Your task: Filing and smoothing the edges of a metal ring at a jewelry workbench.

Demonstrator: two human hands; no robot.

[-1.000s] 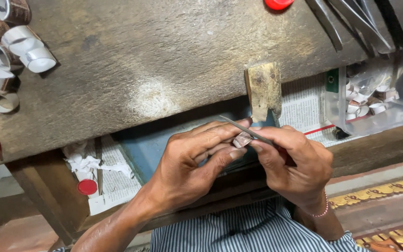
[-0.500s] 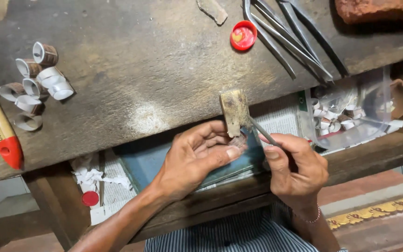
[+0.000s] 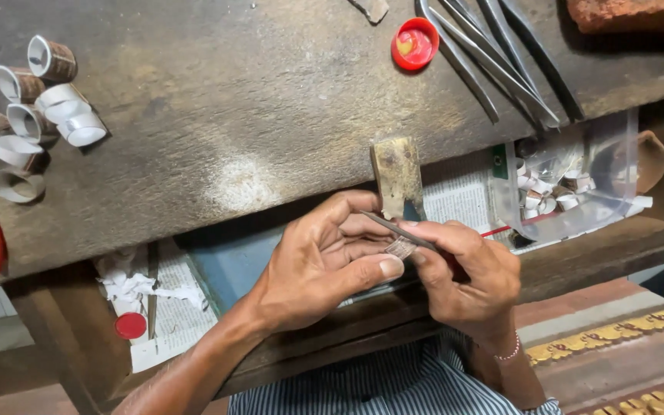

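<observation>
The dark, worn wooden bench (image 3: 217, 100) fills the upper view, and a small upright wooden peg (image 3: 397, 177) juts from its front edge at centre. Just below the peg, the left hand (image 3: 324, 261) curls in, its fingers closed around a small silvery ribbed metal ring (image 3: 402, 247), thumb pressed beside it. At 3 o'clock from that hand, touching it, the right hand (image 3: 470, 277) grips a thin dark metal file (image 3: 397, 230), fingers tight on its handle end, the blade lying across the ring's top. At 2 o'clock from the hands, a clear plastic bag of white ring pieces (image 3: 570, 188) sits in the tray under the bench. At 12 o'clock, long dark steel tongs (image 3: 501, 61) lie slanted, a red bottle cap (image 3: 414, 44) beside them. Far out at 10 o'clock, a cluster of pale metal bands (image 3: 36, 107) rests on the bench.
</observation>
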